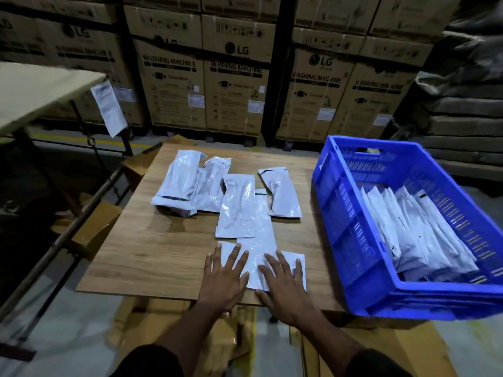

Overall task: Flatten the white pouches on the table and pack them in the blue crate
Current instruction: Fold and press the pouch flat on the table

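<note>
— What is carried on the brown wood-grain tabletop (152,257)?

— A blue slatted plastic crate (353,240), part-filled, is set at the right edge; puffy white plastic pouches (190,183) are left toward the far edge.

— And the hands?

— A flat white pouch (257,263) at the near edge, long axis left-to-right, is pressed under both: left hand (224,278) and right hand (283,287), fingers spread, flat, gripping nothing. The crate is nearer the right.

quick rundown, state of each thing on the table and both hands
left hand: open, flat, palm down on the near pouches
right hand: open, flat, palm down on the near pouches
near pouches: flat, overlapping, pinned under both hands
far pouches: puffy, loosely piled, untouched
blue crate: partly filled, pouches standing on edge
table: wooden top, carries everything
</note>
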Motion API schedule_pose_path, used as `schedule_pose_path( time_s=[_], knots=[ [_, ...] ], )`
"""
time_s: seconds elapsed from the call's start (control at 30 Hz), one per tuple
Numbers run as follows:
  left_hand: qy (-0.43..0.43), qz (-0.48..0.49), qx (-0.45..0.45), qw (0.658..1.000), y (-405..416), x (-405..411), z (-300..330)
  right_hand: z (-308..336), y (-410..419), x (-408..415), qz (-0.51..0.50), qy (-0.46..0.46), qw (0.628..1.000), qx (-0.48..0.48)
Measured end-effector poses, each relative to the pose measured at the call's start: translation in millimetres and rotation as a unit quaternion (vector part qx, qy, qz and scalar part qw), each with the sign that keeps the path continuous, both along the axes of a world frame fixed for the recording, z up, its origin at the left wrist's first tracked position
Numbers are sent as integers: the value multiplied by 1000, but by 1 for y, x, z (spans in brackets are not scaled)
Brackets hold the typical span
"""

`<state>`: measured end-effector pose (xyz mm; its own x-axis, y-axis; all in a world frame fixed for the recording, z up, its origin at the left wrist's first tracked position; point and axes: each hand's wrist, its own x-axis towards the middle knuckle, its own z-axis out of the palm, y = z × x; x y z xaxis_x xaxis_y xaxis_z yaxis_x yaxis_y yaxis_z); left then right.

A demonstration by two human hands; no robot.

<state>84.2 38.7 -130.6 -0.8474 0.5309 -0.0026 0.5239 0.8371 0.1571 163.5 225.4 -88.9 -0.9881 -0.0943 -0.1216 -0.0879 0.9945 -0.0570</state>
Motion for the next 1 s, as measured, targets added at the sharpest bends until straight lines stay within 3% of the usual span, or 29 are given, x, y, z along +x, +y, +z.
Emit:
schedule_pose_path(
  time_s=[0.27,0.4,0.8,1.0],
  knots=[
    [-55,-5,13,998,-7,0,16,3,-1,-8,24,79,997,7],
    [-12,-57,-23,998,-18,3,18,3,1,-16,-18,81,996,-29],
    [-19,-50,-59,997,-21,5,3,3,-5,-3,29,-81,996,-14],
    [-21,-63,-29,997,-24,-2,-6,5,-3,-9,39,29,997,63]
  ],
)
